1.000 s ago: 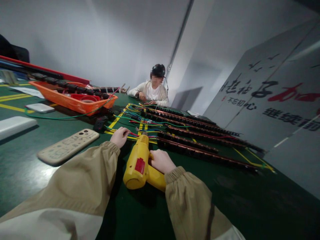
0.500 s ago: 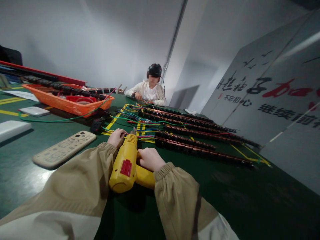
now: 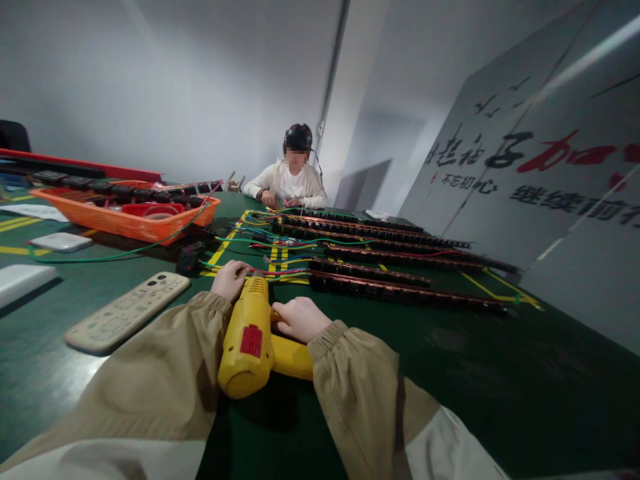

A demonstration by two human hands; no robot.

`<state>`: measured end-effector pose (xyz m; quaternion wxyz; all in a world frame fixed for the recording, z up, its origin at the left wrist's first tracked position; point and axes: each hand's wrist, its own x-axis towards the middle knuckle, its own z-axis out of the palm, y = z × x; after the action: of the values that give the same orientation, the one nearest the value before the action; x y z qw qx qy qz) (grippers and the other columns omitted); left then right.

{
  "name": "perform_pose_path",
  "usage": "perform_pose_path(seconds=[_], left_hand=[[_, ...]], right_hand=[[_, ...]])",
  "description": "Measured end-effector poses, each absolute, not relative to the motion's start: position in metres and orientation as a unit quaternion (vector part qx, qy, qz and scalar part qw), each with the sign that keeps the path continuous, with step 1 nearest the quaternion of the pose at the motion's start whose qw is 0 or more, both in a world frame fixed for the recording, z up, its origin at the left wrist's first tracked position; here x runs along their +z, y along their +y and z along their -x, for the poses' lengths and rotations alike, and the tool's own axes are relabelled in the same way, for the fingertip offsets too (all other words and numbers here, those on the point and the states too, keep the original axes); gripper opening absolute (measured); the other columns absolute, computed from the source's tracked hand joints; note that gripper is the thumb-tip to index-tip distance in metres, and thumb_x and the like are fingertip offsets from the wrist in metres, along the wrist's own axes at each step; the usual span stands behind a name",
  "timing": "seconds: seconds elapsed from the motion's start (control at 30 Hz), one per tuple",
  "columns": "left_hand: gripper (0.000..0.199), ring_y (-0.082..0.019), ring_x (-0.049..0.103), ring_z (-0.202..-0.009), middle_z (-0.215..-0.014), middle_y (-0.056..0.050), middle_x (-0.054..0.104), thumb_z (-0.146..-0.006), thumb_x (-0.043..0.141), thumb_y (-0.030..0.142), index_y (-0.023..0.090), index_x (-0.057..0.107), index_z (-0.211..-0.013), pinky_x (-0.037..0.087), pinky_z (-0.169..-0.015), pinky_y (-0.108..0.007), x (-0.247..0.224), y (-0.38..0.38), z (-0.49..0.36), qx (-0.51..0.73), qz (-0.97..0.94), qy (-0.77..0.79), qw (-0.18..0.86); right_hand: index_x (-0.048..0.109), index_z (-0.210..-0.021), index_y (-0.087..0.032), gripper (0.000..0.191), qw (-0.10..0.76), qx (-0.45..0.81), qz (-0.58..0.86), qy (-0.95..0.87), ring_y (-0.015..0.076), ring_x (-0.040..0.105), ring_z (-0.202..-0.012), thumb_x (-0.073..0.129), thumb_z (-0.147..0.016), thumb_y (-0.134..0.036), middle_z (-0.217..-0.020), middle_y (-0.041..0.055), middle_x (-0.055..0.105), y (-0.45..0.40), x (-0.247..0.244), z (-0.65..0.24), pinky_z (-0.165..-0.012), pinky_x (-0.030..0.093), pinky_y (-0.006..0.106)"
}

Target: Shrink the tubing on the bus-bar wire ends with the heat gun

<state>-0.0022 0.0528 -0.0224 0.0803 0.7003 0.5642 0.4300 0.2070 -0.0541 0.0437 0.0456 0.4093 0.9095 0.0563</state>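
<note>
The right hand (image 3: 303,319) is closed on the heat gun (image 3: 250,340) at its trigger, apparently to keep the nozzle (image 3: 257,274) directed toward the far edge of the table (image 3: 450,373), beside the wires (image 3: 287,272). The left hand (image 3: 230,280) pinches these wires, likely to steady them. They join black strips (image 3: 395,294) extending toward the table's right edge, presumably laid side by side to limit tangling.
</note>
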Motion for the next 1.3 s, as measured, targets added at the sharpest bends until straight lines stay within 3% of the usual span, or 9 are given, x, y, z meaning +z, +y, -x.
perform_pose_path(seconds=[0.37,0.63,1.07,1.3], left_hand=[[0.025,-0.016,0.054,-0.070,-0.076,-0.005,0.059,-0.078,0.048,0.033,0.017,0.067,-0.081,0.043,-0.065,-0.027,-0.025,0.052,0.002,0.453,-0.694,0.554,0.077],[0.025,-0.016,0.055,-0.072,-0.078,-0.005,0.059,-0.079,0.048,0.033,0.016,0.066,-0.080,0.043,-0.068,-0.028,-0.024,0.051,-0.001,0.462,-0.691,0.549,0.085],[0.021,-0.010,0.054,-0.053,-0.081,-0.002,0.055,-0.080,0.047,0.031,0.017,0.062,-0.080,0.044,-0.058,-0.026,-0.024,0.049,-0.005,0.460,-0.663,0.566,0.168],[0.022,-0.011,0.055,-0.056,-0.080,-0.003,0.055,-0.080,0.046,0.030,0.016,0.062,-0.081,0.045,-0.059,-0.026,-0.020,0.047,-0.005,0.453,-0.669,0.565,0.168]], right_hand=[[0.054,-0.100,-0.023,0.019,0.002,0.014,-0.461,0.887,0.0226,0.062,-0.079,0.039,-0.089,-0.026,-0.091,0.0097,0.068,-0.062,0.041,-0.253,-0.067,0.039,0.033],[0.053,-0.102,-0.015,0.022,0.028,0.016,-0.491,0.871,0.0200,0.061,-0.078,0.037,-0.089,-0.022,-0.087,0.0081,0.067,-0.063,0.035,-0.295,-0.065,0.037,0.029],[0.053,-0.104,-0.012,0.023,0.060,0.054,-0.492,0.867,0.0205,0.062,-0.078,0.037,-0.088,-0.018,-0.087,0.0104,0.067,-0.068,0.040,-0.286,-0.063,0.035,0.029],[0.054,-0.100,-0.013,0.020,0.069,0.060,-0.447,0.890,0.0206,0.063,-0.078,0.040,-0.087,-0.019,-0.087,0.0096,0.068,-0.071,0.046,-0.248,-0.065,0.037,0.029]])
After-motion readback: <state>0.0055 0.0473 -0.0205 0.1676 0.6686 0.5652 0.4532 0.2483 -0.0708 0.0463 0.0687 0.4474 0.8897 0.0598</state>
